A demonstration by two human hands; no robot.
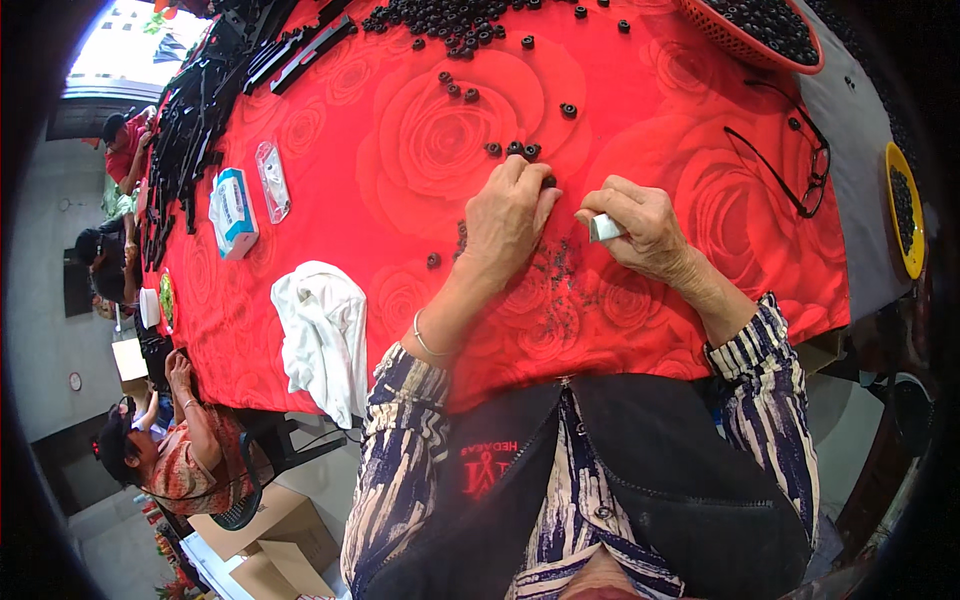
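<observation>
My left hand point(502, 218) is closed over the red rose-print cloth, with a small black ring-shaped part point(549, 182) between its thumb and fingers. Just beyond its fingertips lie a few more black ring-shaped parts point(515, 148). My right hand point(645, 225) is wrapped round a short tool with a flat whitish end point(605, 228), which points toward the left hand; the rest of the tool is hidden in the palm. Fine black scraps point(560, 290) are scattered on the cloth between my forearms.
Many black ring parts point(470, 25) are heaped at the far edge. A red basket point(745, 48), eyeglasses point(818, 170) and a yellow tray point(915, 262) are to the right. White cloth point(320, 330), a tissue pack point(233, 215) and long black strips point(195, 130) are left; people sit beyond.
</observation>
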